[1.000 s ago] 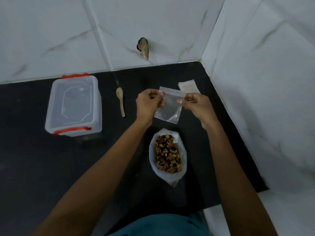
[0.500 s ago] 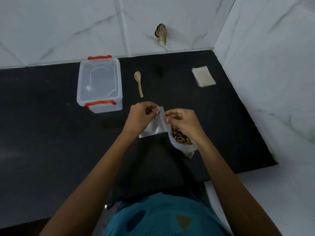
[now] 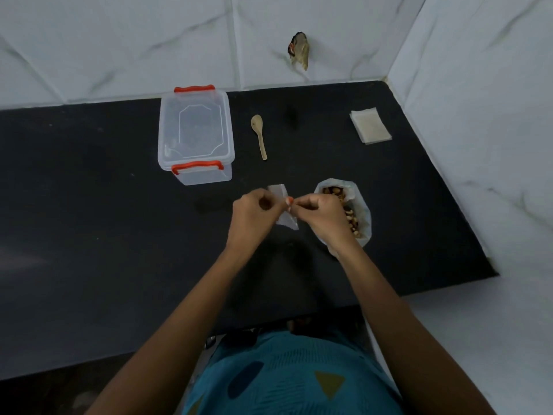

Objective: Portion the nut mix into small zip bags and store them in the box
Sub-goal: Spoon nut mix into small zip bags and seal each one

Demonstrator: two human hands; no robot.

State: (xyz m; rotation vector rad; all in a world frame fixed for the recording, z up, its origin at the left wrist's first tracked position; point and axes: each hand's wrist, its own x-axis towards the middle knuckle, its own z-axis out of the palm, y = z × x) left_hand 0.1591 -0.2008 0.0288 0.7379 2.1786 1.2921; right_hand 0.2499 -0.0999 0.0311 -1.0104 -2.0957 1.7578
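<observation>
Over the black counter, my left hand [image 3: 253, 215] and my right hand [image 3: 320, 217] both pinch the top edge of a small clear zip bag [image 3: 284, 205], which hangs empty between them. Just to the right, partly behind my right hand, an open white bag of nut mix [image 3: 356, 211] stands on the counter. A clear plastic box [image 3: 196, 136] with its lid on and orange clips sits at the back left. A wooden spoon [image 3: 259, 134] lies to the right of the box.
A stack of spare zip bags [image 3: 370, 125] lies at the back right near the wall corner. White marble walls close the back and right sides. The black counter's [image 3: 89, 220] front edge runs just before my body.
The view has pulled back and tilted. My hands brought the zip bag down and nearer to me, and they now pinch its top closer together, left of the nut bag.
</observation>
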